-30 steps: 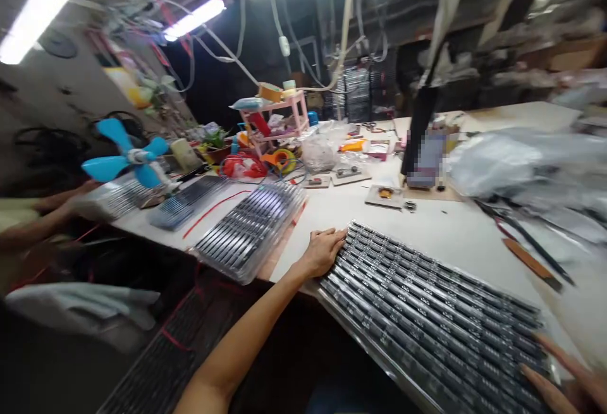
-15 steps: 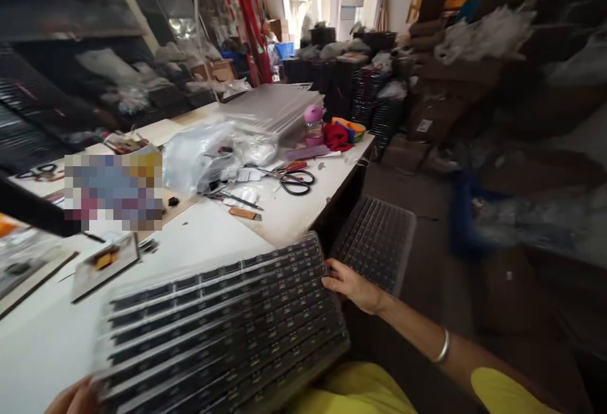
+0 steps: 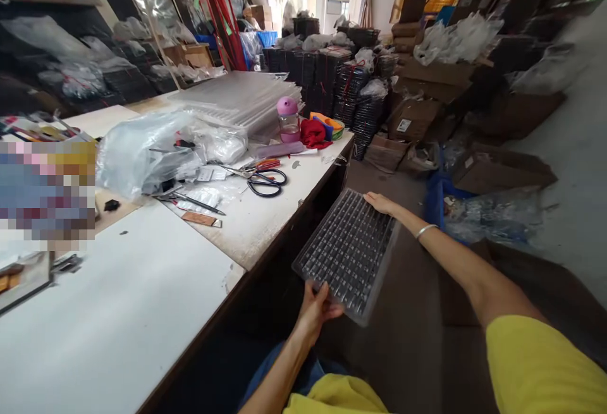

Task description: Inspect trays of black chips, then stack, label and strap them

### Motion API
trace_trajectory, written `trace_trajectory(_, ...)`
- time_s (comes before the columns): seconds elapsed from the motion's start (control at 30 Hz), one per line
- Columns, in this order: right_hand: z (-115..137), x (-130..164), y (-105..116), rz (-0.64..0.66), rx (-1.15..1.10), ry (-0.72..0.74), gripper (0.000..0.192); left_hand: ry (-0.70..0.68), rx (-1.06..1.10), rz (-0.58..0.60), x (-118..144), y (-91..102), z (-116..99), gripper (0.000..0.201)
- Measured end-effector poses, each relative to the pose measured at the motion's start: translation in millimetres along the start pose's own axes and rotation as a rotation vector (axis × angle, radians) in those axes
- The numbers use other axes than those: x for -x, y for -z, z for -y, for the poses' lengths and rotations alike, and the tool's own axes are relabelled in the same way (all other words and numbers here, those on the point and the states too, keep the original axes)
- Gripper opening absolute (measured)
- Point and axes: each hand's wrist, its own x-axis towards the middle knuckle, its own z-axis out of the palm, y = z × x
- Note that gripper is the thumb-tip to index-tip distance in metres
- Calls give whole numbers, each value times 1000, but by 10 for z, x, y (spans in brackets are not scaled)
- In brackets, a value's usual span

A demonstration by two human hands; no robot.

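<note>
A clear plastic blister tray [image 3: 348, 249] with rows of small dark pieces is off the table's right side, low over the floor. My left hand [image 3: 318, 306] grips its near edge, thumb on top and fingers partly hidden beneath. At the tray's far right corner, my right hand [image 3: 379, 203] is closed on the rim. Whether this tray rests on another tray below cannot be made out. Nearest to it on the white table [image 3: 156, 287] are black-handled scissors [image 3: 267, 182] and an orange-brown cutter knife [image 3: 202, 219].
A plastic bag [image 3: 142, 148], a stack of clear sheets [image 3: 227, 101] and a pink-lidded bottle [image 3: 288, 120] are on the table. Blue crate [image 3: 435, 202] and cardboard boxes [image 3: 502, 170] stand to the right. Bundled black trays [image 3: 353, 101] are stacked behind.
Both hands have carried the tray from over the tabletop to the right, past the table edge, where another tray was visible before. The view has turned right.
</note>
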Motion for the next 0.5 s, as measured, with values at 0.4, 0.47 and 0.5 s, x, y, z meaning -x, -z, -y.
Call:
trace_trajectory(0.4,-407,-386,-512,-186,304,2,43,106,-37,-220,-461,74,-40,28)
trace_trajectory(0.47,-533,-368,-475,-205,297,-21,46,56,-36,-260,-513,191,-169,31)
trace_trajectory(0.5,-603,-354,-464,-223,290,-54,46,36,-38,-262,-549,238,-230,32)
